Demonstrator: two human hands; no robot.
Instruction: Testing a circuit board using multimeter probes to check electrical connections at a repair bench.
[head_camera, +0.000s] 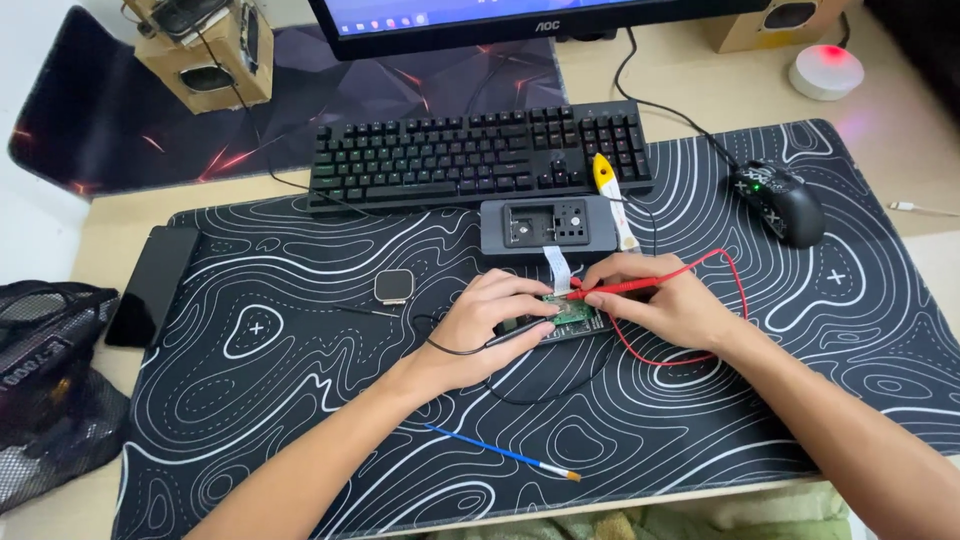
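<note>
Midway: both your probes rest on the small green circuit board (572, 312).
Your right hand (665, 300) pinches the red probe (612, 290), your left hand (490, 325) the black probe (520, 328); the grey casing (548, 228) lies open behind.

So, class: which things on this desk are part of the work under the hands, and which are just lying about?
In use:
- left hand with black probe
- right hand with red probe
- green circuit board
- red lead

Lying about:
- paintbrush
- smartwatch body
- keyboard
- mouse
- phone
- grey case
</note>
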